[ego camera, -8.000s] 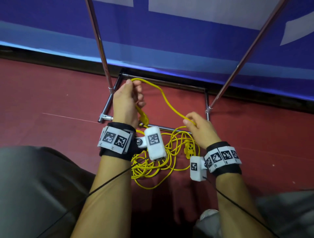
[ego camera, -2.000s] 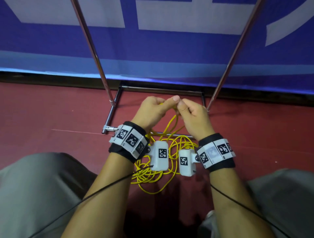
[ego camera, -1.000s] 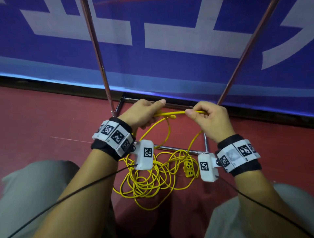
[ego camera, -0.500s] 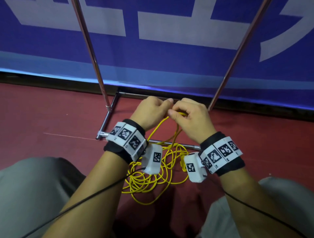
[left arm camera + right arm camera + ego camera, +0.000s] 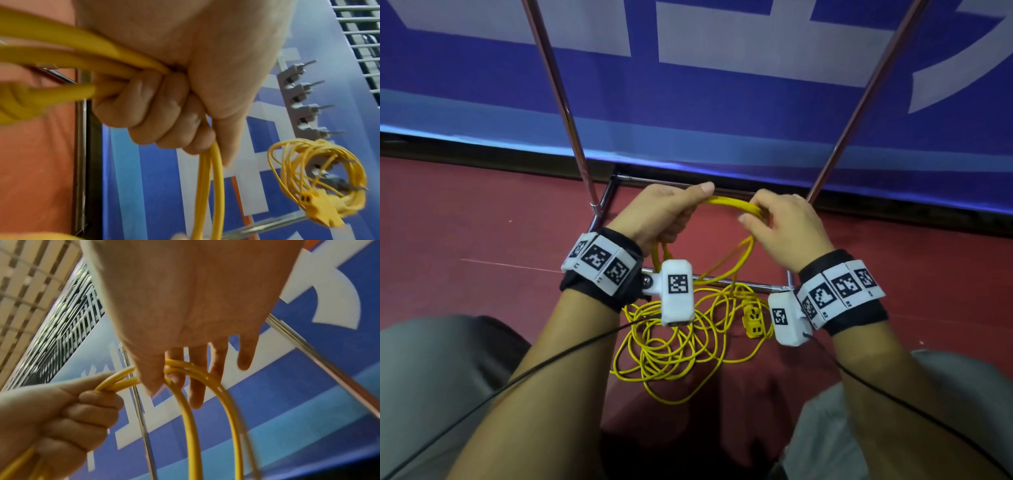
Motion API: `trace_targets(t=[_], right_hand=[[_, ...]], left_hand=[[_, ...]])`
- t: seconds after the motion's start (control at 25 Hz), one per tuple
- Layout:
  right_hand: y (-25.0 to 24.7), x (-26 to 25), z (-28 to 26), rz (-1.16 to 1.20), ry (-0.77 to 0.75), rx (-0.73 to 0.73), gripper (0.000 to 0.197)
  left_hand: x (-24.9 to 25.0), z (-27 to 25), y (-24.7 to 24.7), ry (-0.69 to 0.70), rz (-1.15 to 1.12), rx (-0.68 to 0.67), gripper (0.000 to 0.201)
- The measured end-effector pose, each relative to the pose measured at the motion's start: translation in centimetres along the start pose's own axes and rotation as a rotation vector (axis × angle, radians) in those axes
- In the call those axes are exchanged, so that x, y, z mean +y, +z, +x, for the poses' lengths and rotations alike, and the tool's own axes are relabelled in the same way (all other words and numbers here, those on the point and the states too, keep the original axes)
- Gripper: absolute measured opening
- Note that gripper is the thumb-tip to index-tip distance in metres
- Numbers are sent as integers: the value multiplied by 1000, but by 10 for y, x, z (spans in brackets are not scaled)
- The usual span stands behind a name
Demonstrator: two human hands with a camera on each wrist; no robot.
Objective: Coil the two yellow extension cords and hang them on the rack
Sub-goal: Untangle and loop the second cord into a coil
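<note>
The left hand (image 5: 661,214) grips several loops of yellow cord (image 5: 732,204); the right hand (image 5: 787,228) pinches them between thumb and loose fingers. Remaining cord (image 5: 674,346) lies tangled below, partly hidden by wrists.

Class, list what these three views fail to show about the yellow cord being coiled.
- Head view: the left hand hides how many loops of the yellow extension cord it grips.
- Head view: wrist cameras cover part of the floor pile.
- Left wrist view: the yellow plug is blurred and cut off by the edge.
</note>
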State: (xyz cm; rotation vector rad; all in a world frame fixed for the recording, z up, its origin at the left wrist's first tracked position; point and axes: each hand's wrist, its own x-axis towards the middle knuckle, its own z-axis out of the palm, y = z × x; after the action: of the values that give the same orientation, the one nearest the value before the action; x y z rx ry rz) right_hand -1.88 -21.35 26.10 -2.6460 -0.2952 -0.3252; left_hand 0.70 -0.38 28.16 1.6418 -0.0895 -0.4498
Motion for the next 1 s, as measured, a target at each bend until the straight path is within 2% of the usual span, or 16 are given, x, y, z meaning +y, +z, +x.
trace_targets(t=[0.08, 0.2, 0.32, 0.44, 0.52, 0.64, 0.72, 0.84, 0.92, 1.0], right_hand=[[3, 2, 0, 96, 33, 32, 11], [12, 2, 0, 273, 42, 46, 10], [17, 2, 2, 266, 62, 57, 15], [24, 4, 1, 345, 197, -45, 28], [29, 1, -1, 449, 290, -48, 29], [33, 1, -1, 405, 271, -26, 31], [34, -1, 0, 403, 263, -33, 40], [37, -5, 1, 584, 274, 51, 59], [39, -8, 1, 614, 276, 89, 58], [38, -11, 0, 573, 280, 94, 49]], left_hand=[[-2, 1, -7, 37, 26, 9, 51], [-6, 2, -9, 95, 108, 115, 47], [-5, 2, -7, 121, 31, 147, 39], [2, 0, -3, 120, -105, 103, 34], [6, -1, -3, 131, -120, 117, 28], [8, -2, -3, 159, -84, 182, 41], [9, -3, -3, 172, -37, 168, 42], [9, -5, -3, 186, 49, 138, 41], [8, -4, -3, 216, 68, 171, 42], [7, -3, -2, 265, 102, 224, 43]])
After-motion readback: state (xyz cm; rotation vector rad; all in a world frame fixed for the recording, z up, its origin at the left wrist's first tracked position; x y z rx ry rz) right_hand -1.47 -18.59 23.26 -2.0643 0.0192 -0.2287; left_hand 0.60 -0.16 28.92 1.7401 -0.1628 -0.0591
